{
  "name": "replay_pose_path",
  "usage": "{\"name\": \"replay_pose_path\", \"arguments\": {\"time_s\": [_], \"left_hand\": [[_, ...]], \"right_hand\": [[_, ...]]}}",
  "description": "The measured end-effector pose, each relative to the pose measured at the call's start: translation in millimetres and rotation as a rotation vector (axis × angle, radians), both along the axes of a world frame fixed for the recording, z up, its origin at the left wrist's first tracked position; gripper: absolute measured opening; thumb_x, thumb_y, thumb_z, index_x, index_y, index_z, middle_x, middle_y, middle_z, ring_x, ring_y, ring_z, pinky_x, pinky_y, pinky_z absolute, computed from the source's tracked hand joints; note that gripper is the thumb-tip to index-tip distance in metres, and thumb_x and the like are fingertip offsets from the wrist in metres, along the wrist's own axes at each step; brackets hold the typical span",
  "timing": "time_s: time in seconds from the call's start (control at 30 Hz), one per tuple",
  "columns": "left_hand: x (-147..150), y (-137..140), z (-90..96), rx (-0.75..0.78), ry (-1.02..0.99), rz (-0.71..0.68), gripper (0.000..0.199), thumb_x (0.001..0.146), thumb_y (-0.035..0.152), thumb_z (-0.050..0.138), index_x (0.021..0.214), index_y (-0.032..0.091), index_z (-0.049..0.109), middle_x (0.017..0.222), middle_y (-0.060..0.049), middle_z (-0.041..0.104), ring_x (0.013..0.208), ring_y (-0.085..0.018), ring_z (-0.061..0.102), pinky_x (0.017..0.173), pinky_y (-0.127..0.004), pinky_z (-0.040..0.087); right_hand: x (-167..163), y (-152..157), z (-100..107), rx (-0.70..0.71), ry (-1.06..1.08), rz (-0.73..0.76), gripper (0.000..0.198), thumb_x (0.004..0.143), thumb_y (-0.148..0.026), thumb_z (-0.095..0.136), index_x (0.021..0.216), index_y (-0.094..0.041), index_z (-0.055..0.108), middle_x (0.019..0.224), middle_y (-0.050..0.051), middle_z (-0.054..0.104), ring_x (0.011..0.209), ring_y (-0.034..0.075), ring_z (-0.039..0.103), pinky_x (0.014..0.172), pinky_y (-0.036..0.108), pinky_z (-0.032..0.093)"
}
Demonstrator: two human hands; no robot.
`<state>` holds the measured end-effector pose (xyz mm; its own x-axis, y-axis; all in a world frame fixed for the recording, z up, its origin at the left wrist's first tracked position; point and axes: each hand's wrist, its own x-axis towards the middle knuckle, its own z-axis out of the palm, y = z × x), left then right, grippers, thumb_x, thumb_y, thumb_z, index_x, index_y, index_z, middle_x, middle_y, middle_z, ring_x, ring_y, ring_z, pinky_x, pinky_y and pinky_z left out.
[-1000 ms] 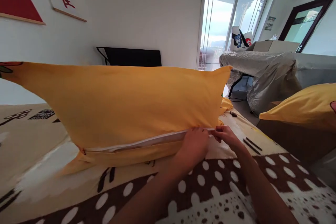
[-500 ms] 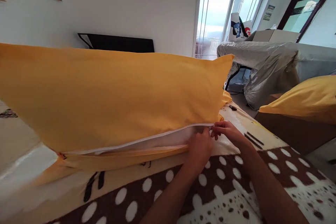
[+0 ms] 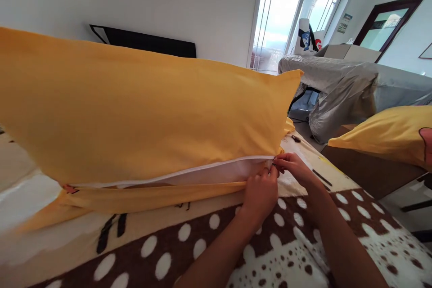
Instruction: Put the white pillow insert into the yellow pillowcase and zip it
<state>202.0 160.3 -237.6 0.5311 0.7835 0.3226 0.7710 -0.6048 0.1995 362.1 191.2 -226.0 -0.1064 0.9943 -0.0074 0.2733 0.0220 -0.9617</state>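
Note:
A large yellow pillowcase (image 3: 162, 108) with a pillow inside stands on its long edge across the bed. Along its lower side runs an opening edged with a white zipper (image 3: 199, 167), and the white pillow (image 3: 222, 175) shows through the gap. At the right end of that opening, my left hand (image 3: 261, 191) is closed on the lower edge of the pillowcase. My right hand (image 3: 290, 165) pinches the zipper's right end close beside it. Fingertips of both hands nearly meet, and the zipper pull itself is too small to make out.
Under the pillow lies a brown and cream blanket (image 3: 182, 232) with white dots. To the right, another yellow pillow (image 3: 388, 135) rests on a brown box (image 3: 361, 166). Plastic sheeting (image 3: 340, 94) drapes furniture near the window. A small dark object (image 3: 295, 139) lies by the bed's edge.
The view has tilted and shifted slightly. Both hands stay at the right end of the zipper, with my left hand a little closer to the right one.

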Motion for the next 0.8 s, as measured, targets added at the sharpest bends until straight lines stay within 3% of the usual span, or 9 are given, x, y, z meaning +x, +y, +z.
{"name": "replay_pose_path", "arguments": {"time_s": [0.1, 0.23, 0.4, 0.6, 0.8], "left_hand": [[-1.9, -0.5, 2.8, -0.001, -0.028, 0.0, 0.028, 0.085, 0.013, 0.037, 0.108, 0.018, 0.053, 0.092, -0.008, 0.063, 0.076, -0.022, 0.063, 0.063, -0.032, 0.045], [-5.9, 0.7, 7.4, 0.169, -0.068, -0.002, 0.019, 0.085, 0.018, 0.042, 0.096, 0.017, 0.056, 0.098, -0.009, 0.059, 0.093, -0.026, 0.054, 0.08, -0.043, 0.042], [-8.3, 5.2, 7.9, 0.246, -0.106, 0.033, 0.019, 0.087, 0.022, 0.041, 0.09, 0.016, 0.059, 0.096, -0.009, 0.058, 0.094, -0.026, 0.049, 0.083, -0.045, 0.037], [-5.2, 12.8, -0.4, 0.065, -0.24, 0.013, 0.025, 0.092, 0.021, 0.036, 0.092, 0.017, 0.061, 0.096, -0.007, 0.063, 0.095, -0.023, 0.053, 0.082, -0.041, 0.036], [-6.2, 16.9, -1.3, -0.116, -0.45, -0.009, 0.024, 0.091, 0.019, 0.04, 0.092, 0.018, 0.063, 0.094, -0.005, 0.067, 0.088, -0.018, 0.059, 0.081, -0.033, 0.041]], "right_hand": [[-2.1, -0.8, 3.0, 0.02, -0.038, -0.01, 0.026, 0.07, -0.039, 0.059, 0.059, -0.016, 0.06, 0.049, 0.0, 0.058, 0.047, 0.01, 0.049, 0.048, 0.024, 0.031], [-3.3, -2.7, 6.9, 0.007, -0.055, 0.014, 0.024, 0.071, -0.037, 0.058, 0.059, -0.016, 0.06, 0.051, 0.0, 0.061, 0.048, 0.01, 0.052, 0.049, 0.024, 0.035], [-2.4, -3.8, 9.3, -0.034, -0.082, 0.027, 0.021, 0.07, -0.035, 0.055, 0.06, -0.016, 0.059, 0.056, 0.002, 0.065, 0.047, 0.011, 0.055, 0.051, 0.024, 0.039], [-3.8, -5.3, 10.6, 0.022, -0.183, 0.078, 0.023, 0.072, -0.032, 0.053, 0.058, -0.016, 0.06, 0.054, 0.001, 0.064, 0.048, 0.01, 0.055, 0.052, 0.023, 0.041], [-3.4, -4.2, 6.3, 0.032, -0.145, 0.144, 0.022, 0.073, -0.034, 0.056, 0.061, -0.016, 0.063, 0.054, 0.0, 0.063, 0.049, 0.01, 0.055, 0.053, 0.023, 0.043]]}}
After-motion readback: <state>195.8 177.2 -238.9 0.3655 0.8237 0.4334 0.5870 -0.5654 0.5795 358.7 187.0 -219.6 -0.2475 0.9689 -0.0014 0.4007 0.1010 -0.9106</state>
